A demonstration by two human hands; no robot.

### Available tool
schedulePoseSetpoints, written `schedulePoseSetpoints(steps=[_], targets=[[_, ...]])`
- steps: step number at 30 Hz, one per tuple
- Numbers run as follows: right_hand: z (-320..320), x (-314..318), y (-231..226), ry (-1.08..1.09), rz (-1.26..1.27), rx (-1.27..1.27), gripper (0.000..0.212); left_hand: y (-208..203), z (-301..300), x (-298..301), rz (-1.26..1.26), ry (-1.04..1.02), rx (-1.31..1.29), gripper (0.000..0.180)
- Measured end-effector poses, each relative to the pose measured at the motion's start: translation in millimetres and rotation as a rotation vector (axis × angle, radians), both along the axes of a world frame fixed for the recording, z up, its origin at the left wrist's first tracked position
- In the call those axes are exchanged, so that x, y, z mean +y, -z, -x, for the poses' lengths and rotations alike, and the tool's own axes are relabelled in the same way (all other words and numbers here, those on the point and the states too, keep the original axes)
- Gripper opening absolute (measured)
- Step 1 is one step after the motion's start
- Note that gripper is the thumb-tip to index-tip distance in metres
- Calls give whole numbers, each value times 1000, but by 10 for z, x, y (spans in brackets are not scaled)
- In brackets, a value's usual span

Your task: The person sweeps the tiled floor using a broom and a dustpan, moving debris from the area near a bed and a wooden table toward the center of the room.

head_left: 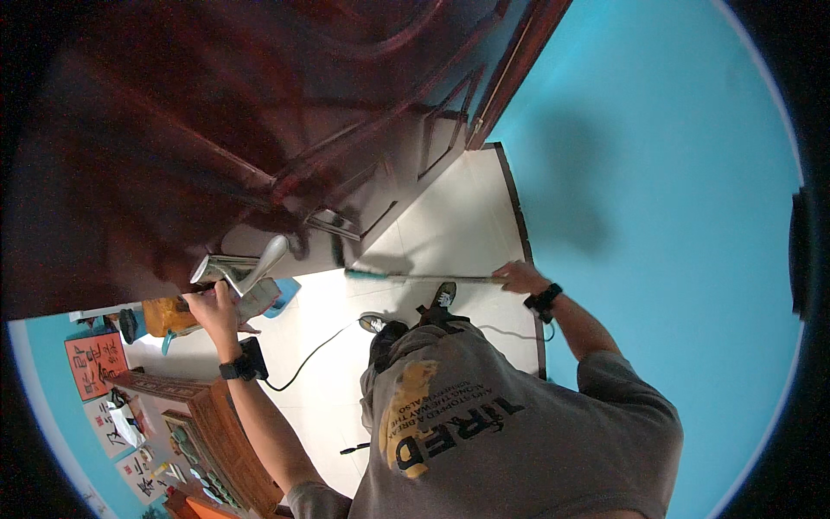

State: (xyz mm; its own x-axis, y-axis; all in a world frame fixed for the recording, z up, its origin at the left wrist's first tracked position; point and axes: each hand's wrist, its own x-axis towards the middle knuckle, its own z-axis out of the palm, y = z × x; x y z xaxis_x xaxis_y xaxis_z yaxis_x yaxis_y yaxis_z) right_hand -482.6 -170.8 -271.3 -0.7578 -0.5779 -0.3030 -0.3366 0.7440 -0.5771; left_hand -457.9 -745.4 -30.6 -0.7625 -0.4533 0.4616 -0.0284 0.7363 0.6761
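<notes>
A dark red-brown door (233, 147) with a glossy panelled face fills the upper left. My left hand (216, 311) is closed round the door's edge, right beside the silver lever handle (264, 264); some fingers are hidden. On the right, my right hand (521, 278) grips the end of a long thin pole that looks like a broom (441, 278). Its pole runs leftward over the floor, in front of my shoes, and its narrow green end (365, 274) lies near the door's lower edge. Black devices are strapped to both wrists.
A blue wall (666, 173) with a dark skirting strip rises on the right. Pale floor tiles (450, 208) lie under the door. At lower left stands a carved wooden cabinet (225, 424), near an orange-yellow container (164, 317) and a blue item (284, 296). A black cable (316, 350) hangs from my left wrist.
</notes>
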Motion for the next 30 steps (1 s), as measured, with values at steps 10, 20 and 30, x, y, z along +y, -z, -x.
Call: schedulePoseSetpoints(steps=[10,20,30], targets=[[845,983,-501,483,-604,-42,25,-13,10,48,-103,-15,-18,46],[-214,347,-130,503,-777,-62,21,-31,-69,3,-96,3,-40,30],[-1887,-1017,104,594,-443,-52,31,-216,25,271,-204,112,-24,55]])
